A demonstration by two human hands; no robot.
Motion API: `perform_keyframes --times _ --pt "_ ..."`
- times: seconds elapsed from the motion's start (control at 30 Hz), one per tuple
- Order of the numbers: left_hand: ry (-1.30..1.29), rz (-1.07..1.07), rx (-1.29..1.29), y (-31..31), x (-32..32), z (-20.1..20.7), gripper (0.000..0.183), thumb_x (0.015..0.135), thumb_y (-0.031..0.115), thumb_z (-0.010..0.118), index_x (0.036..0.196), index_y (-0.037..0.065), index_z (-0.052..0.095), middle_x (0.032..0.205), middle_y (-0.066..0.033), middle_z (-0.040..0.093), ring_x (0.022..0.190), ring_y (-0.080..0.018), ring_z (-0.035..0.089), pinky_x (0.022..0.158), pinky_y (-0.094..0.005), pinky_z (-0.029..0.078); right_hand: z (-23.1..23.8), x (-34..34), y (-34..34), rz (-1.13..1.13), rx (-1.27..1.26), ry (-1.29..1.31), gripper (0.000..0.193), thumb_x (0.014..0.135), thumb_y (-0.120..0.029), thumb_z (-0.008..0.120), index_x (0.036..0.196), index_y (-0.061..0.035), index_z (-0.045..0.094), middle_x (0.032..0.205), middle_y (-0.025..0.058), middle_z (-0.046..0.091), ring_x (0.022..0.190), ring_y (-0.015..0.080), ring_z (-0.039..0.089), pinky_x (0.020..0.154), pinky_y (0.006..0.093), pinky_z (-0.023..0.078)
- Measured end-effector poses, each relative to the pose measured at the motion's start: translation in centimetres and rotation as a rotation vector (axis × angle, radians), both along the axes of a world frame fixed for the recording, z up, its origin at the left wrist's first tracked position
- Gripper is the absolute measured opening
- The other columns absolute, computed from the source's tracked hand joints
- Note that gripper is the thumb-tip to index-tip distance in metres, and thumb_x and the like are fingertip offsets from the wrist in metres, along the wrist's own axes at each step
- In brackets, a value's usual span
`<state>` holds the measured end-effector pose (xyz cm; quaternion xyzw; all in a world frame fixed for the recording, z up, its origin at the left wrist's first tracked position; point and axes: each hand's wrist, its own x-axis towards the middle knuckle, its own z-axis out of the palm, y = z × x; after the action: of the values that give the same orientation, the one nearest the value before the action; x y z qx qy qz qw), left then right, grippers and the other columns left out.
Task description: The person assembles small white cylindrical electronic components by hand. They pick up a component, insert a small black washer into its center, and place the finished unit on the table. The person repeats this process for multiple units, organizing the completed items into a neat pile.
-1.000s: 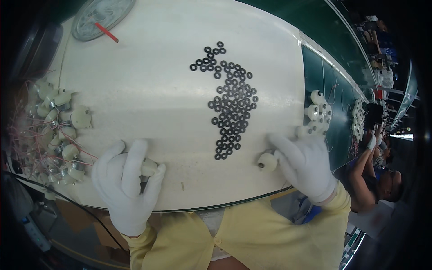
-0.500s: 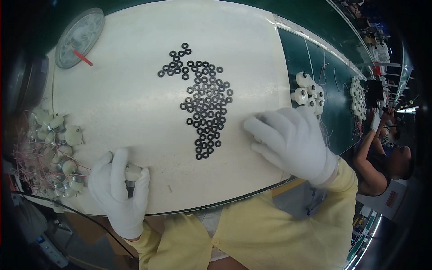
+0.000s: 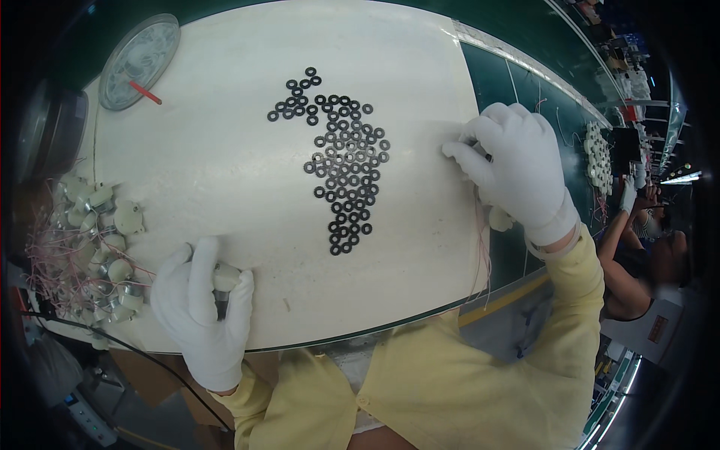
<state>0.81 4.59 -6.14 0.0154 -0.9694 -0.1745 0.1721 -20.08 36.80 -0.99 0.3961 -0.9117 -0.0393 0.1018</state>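
My left hand [image 3: 201, 311], in a white glove, curls around a small motor [image 3: 224, 279] with a white cap and a metal body, near the board's front edge. At the right edge of the white board my gloved right hand [image 3: 517, 161] is closed, thumb and fingertips brought together. A bit of something dark shows among its fingers, too hidden to name. Thin pinkish wires [image 3: 480, 247] hang down below this hand, and a white rounded part [image 3: 501, 219] shows under its wrist. Black toothed rings [image 3: 349, 180] lie flat in a long patch mid-board, between the hands.
A heap of white-capped motors [image 3: 101, 251] with tangled pink wires lies at the left. A round clear dish [image 3: 140, 64] with a red stick [image 3: 145, 93] stands at the far left. More white parts [image 3: 598, 159] stand farther right, where another person's gloved hand [image 3: 628, 195] is at work.
My right hand has moved right and away from me, from beside the rings to the board's right edge, now covering the motors there. My left hand keeps its hold on the motor.
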Motion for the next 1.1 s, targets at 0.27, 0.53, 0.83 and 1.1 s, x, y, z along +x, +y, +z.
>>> perform_keyframes --times 0.27,0.53,0.83,1.1 --pt "0.014 -0.01 -0.012 0.1 0.3 0.1 0.055 0.08 0.012 0.08 0.132 0.003 0.064 0.117 -0.0161 0.065 0.11 -0.0377 0.061 0.094 -0.0474 0.047 -0.6 -0.9 0.5 -0.026 0.05 0.101 0.025 0.081 -0.031 0.079 0.076 -0.0102 0.067 0.075 0.003 0.056 0.073 0.0256 0.058 0.064 0.0393 0.044" --pt "0.266 -0.008 -0.015 0.1 1.6 0.4 0.054 0.082 0.026 0.081 0.126 0.0 0.064 0.111 -0.0122 0.067 0.109 -0.0364 0.062 0.095 -0.0487 0.047 3.7 0.0 0.1 -0.13 -0.399 -0.145 0.019 0.088 -0.019 0.074 0.103 -0.0073 0.076 0.083 0.0076 0.065 0.077 0.0261 0.063 0.07 0.0355 0.051" --pt "0.301 -0.197 0.431 4.1 -0.8 5.2 0.064 0.081 0.036 0.082 0.127 -0.005 0.062 0.099 -0.0149 0.069 0.083 -0.0346 0.066 0.071 -0.0438 0.053 5.6 7.6 -10.6 0.737 -0.365 -0.438 0.052 0.082 -0.044 0.077 0.108 -0.0014 0.065 0.114 0.0245 0.067 0.073 0.0295 0.061 0.065 0.0408 0.041" --pt "0.439 -0.028 -0.014 0.4 -2.3 3.7 0.048 0.087 0.024 0.075 0.127 0.0 0.064 0.097 -0.0143 0.067 0.091 -0.0323 0.065 0.071 -0.0426 0.051 5.0 6.4 -8.9 0.419 -0.696 -1.278 0.071 0.077 -0.035 0.09 0.133 -0.0008 0.064 0.088 0.0101 0.068 0.068 0.0244 0.064 0.064 0.0322 0.049"
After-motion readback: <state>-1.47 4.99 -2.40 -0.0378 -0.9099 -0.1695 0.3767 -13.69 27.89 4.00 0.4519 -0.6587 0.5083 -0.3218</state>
